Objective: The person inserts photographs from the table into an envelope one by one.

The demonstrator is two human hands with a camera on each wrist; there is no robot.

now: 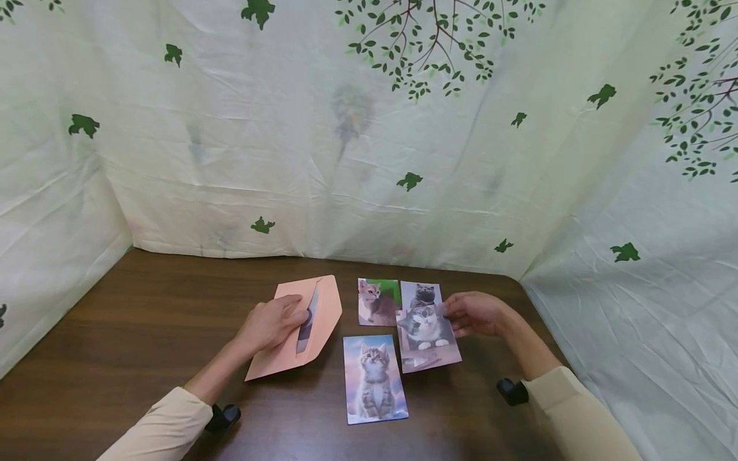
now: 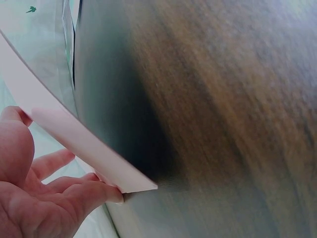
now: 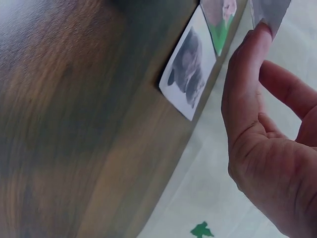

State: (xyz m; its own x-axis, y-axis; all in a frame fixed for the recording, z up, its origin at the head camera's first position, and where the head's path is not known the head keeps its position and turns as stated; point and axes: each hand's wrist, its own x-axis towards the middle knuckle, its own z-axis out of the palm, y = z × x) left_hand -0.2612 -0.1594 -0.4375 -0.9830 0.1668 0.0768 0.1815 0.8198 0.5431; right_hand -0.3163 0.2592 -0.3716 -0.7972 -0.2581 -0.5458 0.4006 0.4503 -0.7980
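My left hand (image 1: 273, 325) grips a peach-coloured envelope (image 1: 330, 317), thumb on its front; a grey picture card (image 1: 306, 330) shows through the opening. The left wrist view has the envelope (image 2: 84, 136) tilted up from the table, fingers behind it. At its right edge, my right hand (image 1: 481, 314) pinches a grey-and-white cat photo (image 1: 425, 336); only a corner of this photo (image 3: 271, 15) shows in the right wrist view. It overlaps the lower part of a dark grey cat photo (image 1: 421, 292) lying on the table. Beside that lies a photo of a brownish cat on green (image 1: 377, 302).
A tabby kitten photo (image 1: 376, 379) lies nearer me on the brown wooden table (image 1: 144, 320). White cloth (image 1: 300, 147) with green leaf and bird prints hangs along the back and both sides. Black wrist devices (image 1: 512, 392) sit at both sleeves.
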